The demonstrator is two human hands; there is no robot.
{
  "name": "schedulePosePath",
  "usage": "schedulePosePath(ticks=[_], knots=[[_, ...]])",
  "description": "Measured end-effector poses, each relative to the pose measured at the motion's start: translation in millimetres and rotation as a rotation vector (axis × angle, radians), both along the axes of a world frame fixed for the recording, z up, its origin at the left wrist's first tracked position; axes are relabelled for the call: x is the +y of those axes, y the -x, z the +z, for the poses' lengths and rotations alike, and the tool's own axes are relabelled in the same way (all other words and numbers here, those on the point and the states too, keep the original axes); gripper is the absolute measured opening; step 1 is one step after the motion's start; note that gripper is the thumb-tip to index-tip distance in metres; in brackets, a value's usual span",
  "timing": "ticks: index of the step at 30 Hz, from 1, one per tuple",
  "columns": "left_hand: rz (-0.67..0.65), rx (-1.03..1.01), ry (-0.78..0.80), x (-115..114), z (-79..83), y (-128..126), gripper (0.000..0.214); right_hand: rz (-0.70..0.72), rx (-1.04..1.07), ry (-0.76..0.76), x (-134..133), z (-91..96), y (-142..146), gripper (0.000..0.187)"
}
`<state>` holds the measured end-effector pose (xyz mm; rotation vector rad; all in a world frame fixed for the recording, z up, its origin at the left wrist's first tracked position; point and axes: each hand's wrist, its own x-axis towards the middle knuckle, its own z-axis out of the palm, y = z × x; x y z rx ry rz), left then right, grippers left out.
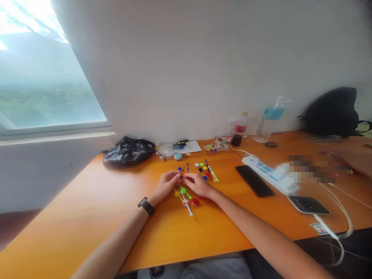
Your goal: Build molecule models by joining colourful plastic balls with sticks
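Observation:
My left hand (167,183) and my right hand (200,185) meet over the table, fingertips pinched together. Between them a thin black plastic stick (183,172) stands nearly upright. A dark round piece may be at the fingertips, but it is too small to tell. Just below the hands lie joined sticks and discs: a green stick (188,195), a yellow disc (177,193), a white stick (188,209) and a red disc (195,202). Beyond my fingers are a blue disc (179,169) and a blue stick (187,167). Several coloured discs (200,170) and loose sticks (214,174) lie by my right hand.
Along the wall are a black plastic bag (128,152), a white paper (192,146), a bag of parts (216,146) and bottles (263,130). Rightward lie a black phone (254,180), a power strip (269,174) and a charging device (308,204). Another person's arm (356,161) reaches in.

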<state>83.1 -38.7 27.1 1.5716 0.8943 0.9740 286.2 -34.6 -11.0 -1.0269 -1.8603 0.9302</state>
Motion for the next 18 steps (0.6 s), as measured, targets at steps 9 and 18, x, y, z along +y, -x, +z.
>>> schedulePosePath(ticks=[9, 18], knots=[[-0.007, 0.027, -0.038, -0.4, -4.8, -2.6, 0.045, -0.001, -0.247, -0.07, -7.1, 1.1, -1.9, 0.024], [-0.005, 0.056, -0.064, 1.0, -7.5, -2.6, 0.049, -0.008, -0.332, -0.044, -10.4, 6.7, -3.1, 0.021]])
